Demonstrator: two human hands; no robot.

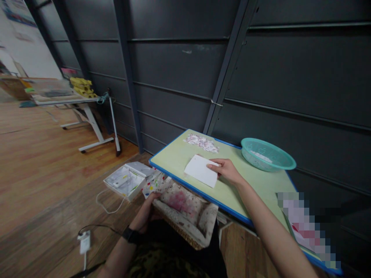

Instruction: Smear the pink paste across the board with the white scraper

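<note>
My right hand (pixel 228 170) pinches the right edge of a white sheet of paper or card (pixel 201 172) just over the pale green table top (pixel 249 193). Its thumb lies on top of the sheet, and the other fingers are partly hidden. On my lap rests a wicker basket (pixel 181 226) with a stained cloth lining and a pinkish patch inside. My left hand (pixel 151 204) grips the basket's left rim, close under the blue table edge. Behind the sheet lies a flat heap of small white and purplish paper scraps (pixel 202 143).
A turquoise basin (pixel 271 164) with white scraps inside stands at the table's back right. Left on the floor sit an open white box (pixel 124 180) with a cable and a power strip (pixel 84 242). A dark panelled wall (pixel 179 65) borders the table. Another table (pixel 66 99) stands farther left.
</note>
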